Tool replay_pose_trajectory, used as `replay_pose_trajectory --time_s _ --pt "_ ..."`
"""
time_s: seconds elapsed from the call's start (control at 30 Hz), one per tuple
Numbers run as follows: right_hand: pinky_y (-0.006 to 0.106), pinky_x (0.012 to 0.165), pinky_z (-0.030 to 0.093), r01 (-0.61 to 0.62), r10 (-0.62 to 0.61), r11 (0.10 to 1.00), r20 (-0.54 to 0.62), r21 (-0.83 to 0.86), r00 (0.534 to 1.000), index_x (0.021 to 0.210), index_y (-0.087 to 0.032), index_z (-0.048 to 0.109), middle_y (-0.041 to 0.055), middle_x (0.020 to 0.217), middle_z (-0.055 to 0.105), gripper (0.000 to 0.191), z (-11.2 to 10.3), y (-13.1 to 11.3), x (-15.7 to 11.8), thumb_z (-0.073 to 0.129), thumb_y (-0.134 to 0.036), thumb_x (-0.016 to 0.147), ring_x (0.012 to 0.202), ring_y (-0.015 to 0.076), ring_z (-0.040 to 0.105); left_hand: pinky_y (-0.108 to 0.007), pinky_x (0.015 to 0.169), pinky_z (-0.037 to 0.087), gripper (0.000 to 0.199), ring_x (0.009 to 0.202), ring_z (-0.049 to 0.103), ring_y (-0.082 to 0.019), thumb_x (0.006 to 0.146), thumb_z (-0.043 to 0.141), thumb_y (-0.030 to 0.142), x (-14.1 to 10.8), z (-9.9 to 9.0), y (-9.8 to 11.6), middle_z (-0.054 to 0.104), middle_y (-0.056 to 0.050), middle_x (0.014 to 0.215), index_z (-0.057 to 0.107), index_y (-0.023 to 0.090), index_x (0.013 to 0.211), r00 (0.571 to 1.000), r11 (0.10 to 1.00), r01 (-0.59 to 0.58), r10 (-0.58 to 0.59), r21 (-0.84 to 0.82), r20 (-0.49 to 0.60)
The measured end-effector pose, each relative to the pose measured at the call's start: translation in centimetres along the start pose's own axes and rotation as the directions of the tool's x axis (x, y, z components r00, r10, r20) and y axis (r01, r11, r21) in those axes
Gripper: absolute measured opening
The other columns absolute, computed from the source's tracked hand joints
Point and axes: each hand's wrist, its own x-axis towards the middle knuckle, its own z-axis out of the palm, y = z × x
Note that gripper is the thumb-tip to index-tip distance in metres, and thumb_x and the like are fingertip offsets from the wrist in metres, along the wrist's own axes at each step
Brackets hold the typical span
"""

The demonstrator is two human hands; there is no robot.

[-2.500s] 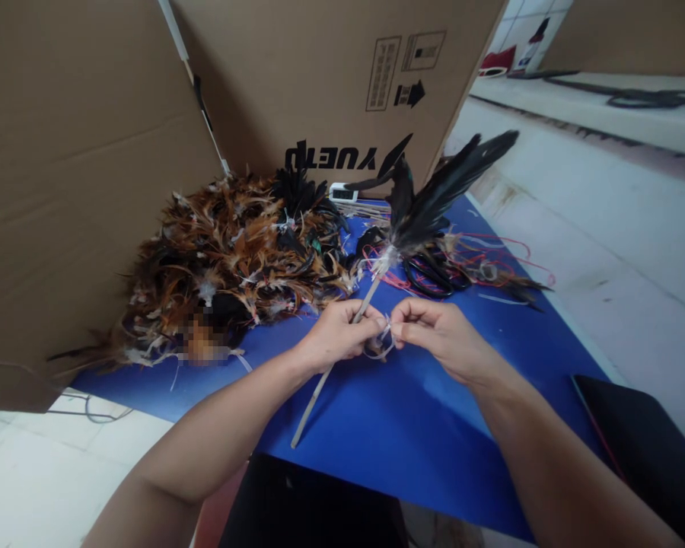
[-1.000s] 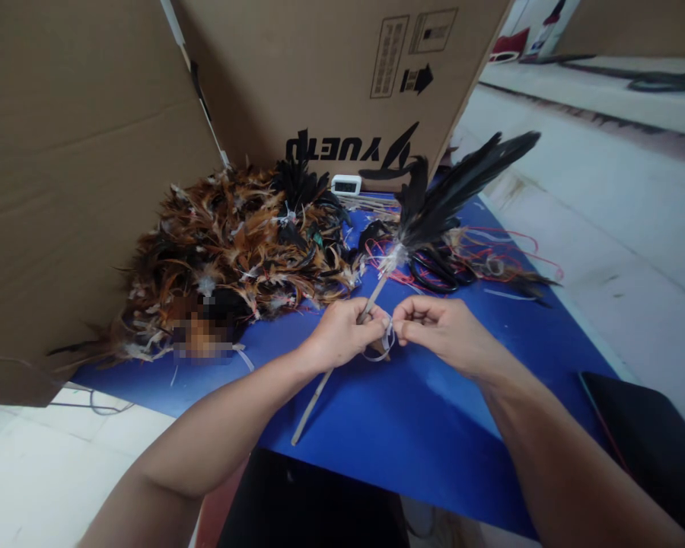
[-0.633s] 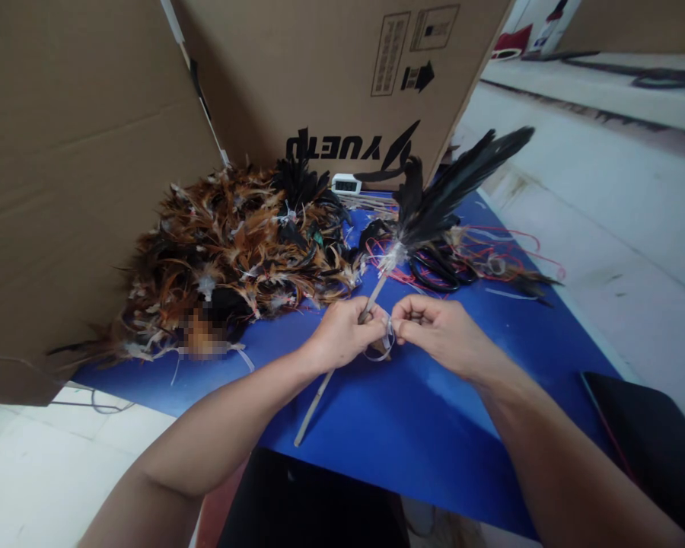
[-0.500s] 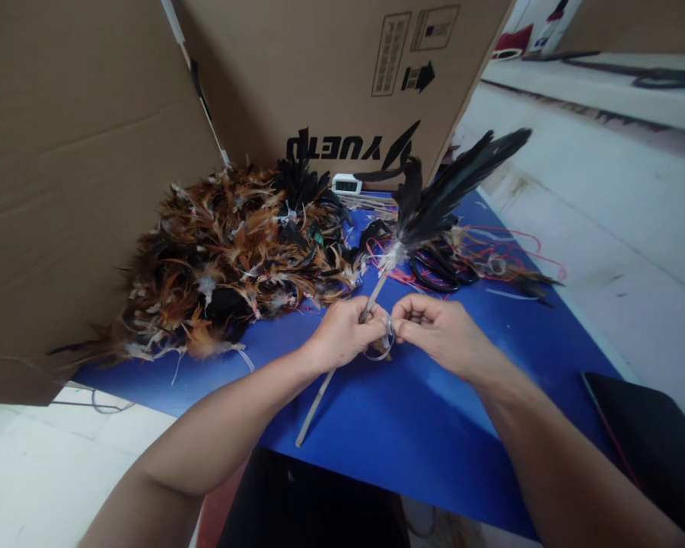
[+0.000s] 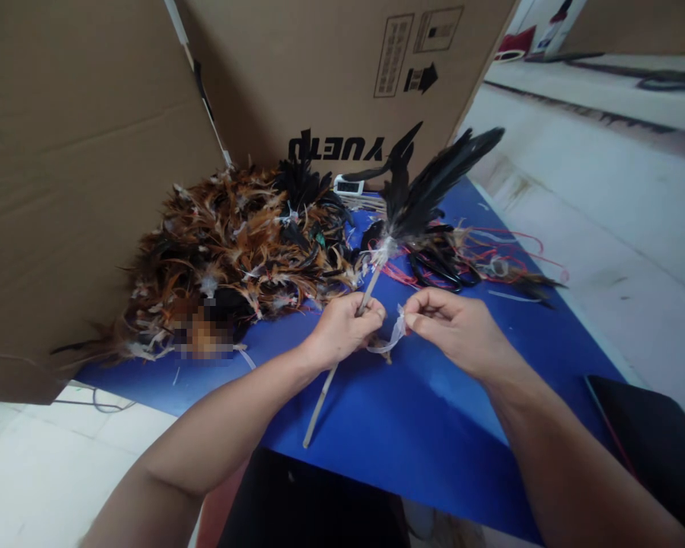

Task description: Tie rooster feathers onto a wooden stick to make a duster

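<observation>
My left hand (image 5: 342, 327) is closed round a thin pale stick (image 5: 318, 407), which slants up to the right. Black feathers (image 5: 428, 190) fan out from the stick's top, bound there with whitish material (image 5: 385, 247). To the right, the fingers of my right hand (image 5: 450, 323) pinch the end of a translucent white strip (image 5: 396, 335). That strip curves down and back toward my left hand. A small brownish piece (image 5: 385, 354) shows beneath the strip; its nature is unclear.
Brown and black feather bundles (image 5: 245, 243) are heaped at the left on the blue table (image 5: 422, 449). Behind stands a cardboard box (image 5: 320, 76). Black-handled scissors (image 5: 442, 274), red string (image 5: 519, 255) and a small white clock (image 5: 348, 186) lie farther back. A dark flat object (image 5: 651, 434) is at right.
My right hand has moved slightly right, drawing the strip away from my left hand. The feathered top of the stick has tilted a little to the left.
</observation>
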Motion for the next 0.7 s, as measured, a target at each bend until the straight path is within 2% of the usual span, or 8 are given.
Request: replay_pose_trajectory --time_s 0.1,0.3,0.47,0.7 --pt "0.021 0.049 0.042 -0.012 0.012 1.000 0.031 -0.010 0.999 0.063 -0.020 0.057 -0.0017 0.057 0.059 0.006 -0.17 -0.06 0.07 0.060 -0.024 0.067 0.052 0.0103 0.054 -0.016 0.039 0.026 0.018 0.036 0.030 -0.001 0.076 0.055 0.032 -0.12 -0.08 0.17 0.039 0.009 0.048 0.053 0.014 0.077 0.999 0.999 -0.038 0.039 0.016 -0.027" --pt "0.022 0.051 0.041 -0.058 0.061 0.998 0.103 -0.032 0.993 0.063 -0.019 0.057 -0.0026 0.056 0.059 0.004 -0.22 0.07 0.15 0.057 -0.022 0.066 0.053 0.0105 0.054 -0.016 0.041 0.026 0.028 0.038 0.033 -0.003 0.075 0.061 0.035 -0.37 -0.38 0.40 0.034 0.011 0.045 0.057 0.015 0.095 0.989 0.971 -0.135 0.143 0.196 -0.027" --pt "0.021 0.050 0.040 -0.085 0.090 0.996 0.137 -0.042 0.987 0.065 -0.019 0.057 -0.0035 0.056 0.057 0.003 -0.14 -0.07 -0.01 0.056 -0.021 0.066 0.052 0.0095 0.052 -0.016 0.041 0.027 0.027 0.039 0.038 -0.003 0.075 0.060 0.040 -0.39 -0.36 0.31 0.043 0.008 0.047 0.058 0.014 0.084 0.994 0.960 -0.109 0.111 0.257 0.007" --pt "0.020 0.051 0.043 -0.067 0.071 0.997 0.147 -0.028 0.987 0.063 -0.020 0.056 -0.0039 0.057 0.057 0.004 -0.04 -0.18 -0.04 0.057 -0.022 0.067 0.053 0.0090 0.052 -0.015 0.040 0.030 0.014 0.035 0.036 -0.002 0.076 0.055 0.028 -0.18 -0.01 0.04 0.044 0.008 0.046 0.053 0.014 0.072 0.998 0.983 -0.057 0.059 0.177 -0.007"
